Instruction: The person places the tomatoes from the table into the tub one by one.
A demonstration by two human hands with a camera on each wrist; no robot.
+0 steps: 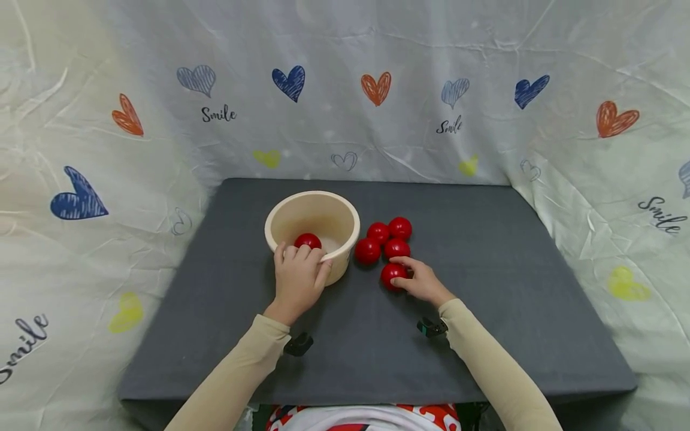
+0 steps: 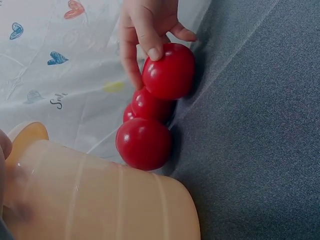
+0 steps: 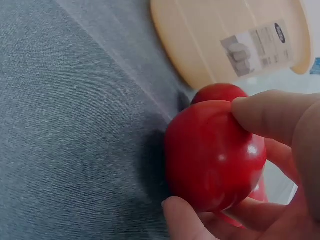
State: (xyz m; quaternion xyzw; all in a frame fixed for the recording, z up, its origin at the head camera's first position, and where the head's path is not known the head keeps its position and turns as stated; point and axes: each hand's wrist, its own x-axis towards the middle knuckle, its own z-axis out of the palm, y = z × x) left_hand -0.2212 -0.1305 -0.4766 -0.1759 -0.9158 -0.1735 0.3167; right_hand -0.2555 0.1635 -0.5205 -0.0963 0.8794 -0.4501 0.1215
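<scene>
My left hand point(image 1: 299, 278) grips the near rim of a cream plastic bucket point(image 1: 341, 272), fingers hooked over the edge. Inside the bucket lies one shiny red apple point(image 1: 308, 240), partly hidden by the rim and fingers. My right hand point(image 1: 426, 282) holds another red apple point(image 3: 215, 157) between thumb and fingers, low over the cloth at the bucket's right. Whether this apple touches the cloth is hard to tell. Several more red apples point(image 1: 368, 251) sit in a cluster just beyond it. The left wrist view shows the held apple point(image 2: 169, 71) above the others.
A dark grey cloth point(image 1: 485, 251) covers the table. Behind and at both sides hangs a pale sheet point(image 1: 323, 36) printed with hearts and words. The bucket carries a printed label point(image 3: 257, 49) on its side. Dark wrist devices point(image 1: 432, 327) sit below both hands.
</scene>
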